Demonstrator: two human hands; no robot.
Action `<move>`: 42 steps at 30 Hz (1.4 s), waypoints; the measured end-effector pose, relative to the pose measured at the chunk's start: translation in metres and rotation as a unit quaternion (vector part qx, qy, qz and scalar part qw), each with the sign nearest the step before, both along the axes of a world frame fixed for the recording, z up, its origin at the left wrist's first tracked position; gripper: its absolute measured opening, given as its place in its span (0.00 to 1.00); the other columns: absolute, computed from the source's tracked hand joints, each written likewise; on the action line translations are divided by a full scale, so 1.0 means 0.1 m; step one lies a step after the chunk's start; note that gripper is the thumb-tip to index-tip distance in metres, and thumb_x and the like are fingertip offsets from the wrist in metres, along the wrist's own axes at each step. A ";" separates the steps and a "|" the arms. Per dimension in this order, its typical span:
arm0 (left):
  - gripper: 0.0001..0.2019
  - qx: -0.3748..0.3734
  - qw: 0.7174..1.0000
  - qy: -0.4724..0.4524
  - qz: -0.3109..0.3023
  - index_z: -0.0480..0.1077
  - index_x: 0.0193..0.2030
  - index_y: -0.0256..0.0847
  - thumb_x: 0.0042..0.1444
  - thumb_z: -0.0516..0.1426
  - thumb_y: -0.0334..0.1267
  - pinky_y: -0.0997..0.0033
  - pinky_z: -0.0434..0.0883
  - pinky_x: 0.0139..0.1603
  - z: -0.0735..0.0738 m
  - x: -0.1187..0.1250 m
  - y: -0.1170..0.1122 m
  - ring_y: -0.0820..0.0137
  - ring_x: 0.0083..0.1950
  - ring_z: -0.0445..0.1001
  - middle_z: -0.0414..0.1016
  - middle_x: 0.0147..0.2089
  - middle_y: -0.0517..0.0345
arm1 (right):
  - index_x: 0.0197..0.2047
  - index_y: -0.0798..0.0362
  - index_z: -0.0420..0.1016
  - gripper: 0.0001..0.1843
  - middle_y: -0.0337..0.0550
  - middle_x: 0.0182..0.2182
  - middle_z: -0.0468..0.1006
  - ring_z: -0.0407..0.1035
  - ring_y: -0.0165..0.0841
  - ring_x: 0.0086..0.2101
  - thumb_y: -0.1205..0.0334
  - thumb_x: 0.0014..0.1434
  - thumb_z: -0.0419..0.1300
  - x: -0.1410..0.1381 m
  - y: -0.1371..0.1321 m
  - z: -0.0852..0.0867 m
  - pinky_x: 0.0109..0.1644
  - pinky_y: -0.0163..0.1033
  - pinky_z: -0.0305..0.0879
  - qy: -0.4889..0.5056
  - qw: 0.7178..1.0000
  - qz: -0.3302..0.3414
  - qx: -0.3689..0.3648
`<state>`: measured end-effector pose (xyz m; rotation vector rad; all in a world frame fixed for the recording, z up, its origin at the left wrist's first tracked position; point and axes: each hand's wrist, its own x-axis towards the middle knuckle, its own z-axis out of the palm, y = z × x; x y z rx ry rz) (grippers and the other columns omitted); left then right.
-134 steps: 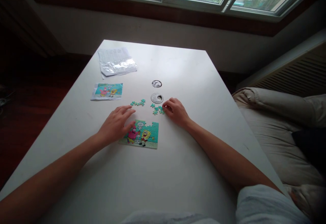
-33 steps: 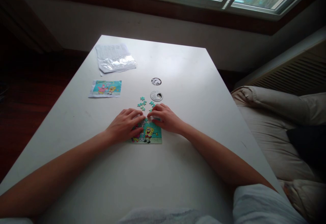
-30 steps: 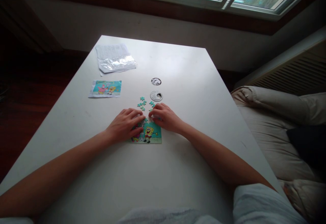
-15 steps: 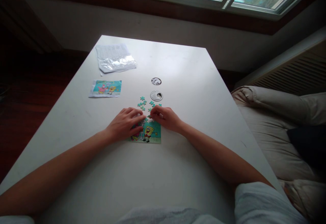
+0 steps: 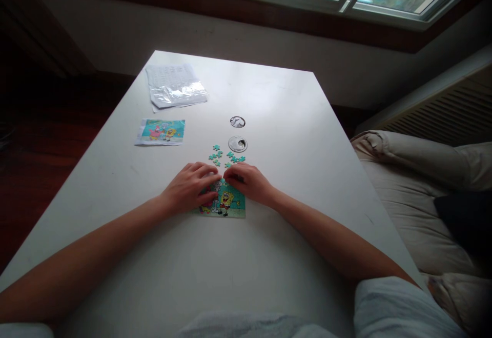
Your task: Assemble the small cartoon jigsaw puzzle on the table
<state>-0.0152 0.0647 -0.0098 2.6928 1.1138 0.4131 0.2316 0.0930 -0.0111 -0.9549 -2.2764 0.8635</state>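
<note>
The jigsaw puzzle point(image 5: 234, 209) lies on the white table, showing cartoon figures on a teal background, its upper part partly hidden by my hands. My left hand point(image 5: 189, 186) rests over the puzzle's left side, fingers apart and lying on it. At the top edge, my right hand point(image 5: 248, 180) has its thumb and fingers pinched together on a small teal puzzle piece, which the fingers mostly cover. Just beyond my hands lie several loose puzzle pieces point(image 5: 217, 148), in a left and a right cluster.
A reference picture point(image 5: 163, 132) of the same cartoon lies left of the loose pieces. Behind it are papers point(image 5: 172, 79) with a clear plastic sleeve. Two round fittings point(image 5: 237, 143) are set in the tabletop. A beige sofa point(image 5: 400, 199) stands to the right of the table.
My right hand has moved slightly left and down with the puzzle piece, onto the puzzle's top edge. My left hand stays in place. The whole view has shifted a little.
</note>
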 end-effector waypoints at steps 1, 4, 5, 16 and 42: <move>0.21 0.000 1.000 -0.003 0.003 0.69 0.62 0.48 0.64 0.58 0.48 0.53 0.64 0.61 0.00 0.00 0.00 0.56 0.61 0.67 0.71 0.61 0.51 | 0.39 0.50 0.77 0.06 0.38 0.31 0.75 0.67 0.31 0.35 0.69 0.61 0.59 -0.01 -0.01 0.00 0.42 0.36 0.62 0.003 1.000 -0.008 0.001; 0.21 0.001 1.000 -0.013 0.012 0.70 0.61 0.47 0.63 0.59 0.48 0.53 0.64 0.60 -0.01 0.01 -0.01 0.56 0.61 0.67 0.71 0.61 0.51 | 0.38 0.50 0.76 0.06 0.39 0.31 0.75 0.67 0.33 0.36 0.69 0.61 0.59 -0.02 -0.02 -0.02 0.42 0.37 0.63 0.005 1.000 -0.027 -0.001; 0.20 0.002 1.000 -0.015 0.015 0.70 0.60 0.47 0.63 0.59 0.48 0.53 0.64 0.60 -0.01 0.01 -0.01 0.56 0.61 0.67 0.72 0.61 0.51 | 0.38 0.50 0.76 0.06 0.39 0.32 0.75 0.67 0.33 0.37 0.70 0.61 0.59 -0.03 -0.02 -0.02 0.43 0.38 0.63 0.003 1.000 -0.028 0.002; 0.19 -0.001 1.000 -0.021 0.019 0.71 0.58 0.46 0.63 0.59 0.49 0.53 0.65 0.60 0.01 0.01 -0.01 0.57 0.60 0.68 0.73 0.60 0.51 | 0.36 0.49 0.73 0.06 0.41 0.32 0.75 0.64 0.36 0.39 0.67 0.65 0.58 -0.03 -0.03 -0.05 0.46 0.41 0.61 -0.022 0.998 -0.011 0.051; 0.20 0.000 1.000 -0.015 0.023 0.71 0.58 0.46 0.62 0.60 0.49 0.53 0.65 0.59 0.00 0.02 -0.01 0.56 0.60 0.68 0.72 0.60 0.51 | 0.38 0.49 0.73 0.02 0.45 0.38 0.73 0.62 0.40 0.44 0.61 0.64 0.61 -0.03 -0.07 -0.04 0.51 0.46 0.59 -0.118 0.986 -0.040 0.107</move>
